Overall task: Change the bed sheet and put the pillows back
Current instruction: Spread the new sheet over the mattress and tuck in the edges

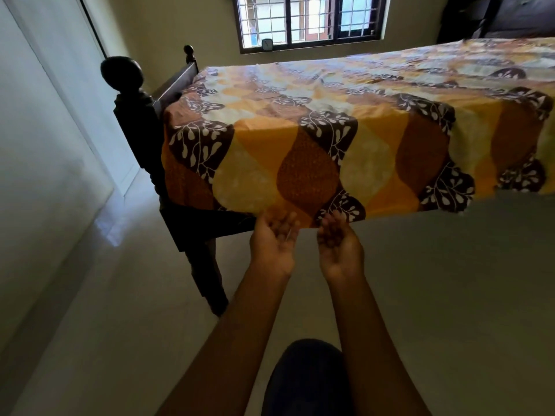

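Bedroom with a barred window [303, 21] behind: an orange, brown and cream leaf-print sheet [315, 151] covers the bed [135, 124], hanging over its near side. Left hand [274, 240] and right hand [339, 241], palms up, fingers loose, touch its hem.

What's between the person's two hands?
Only bare floor, in the head view: left hand and right hand sit apart at the hem of the bed sheet.
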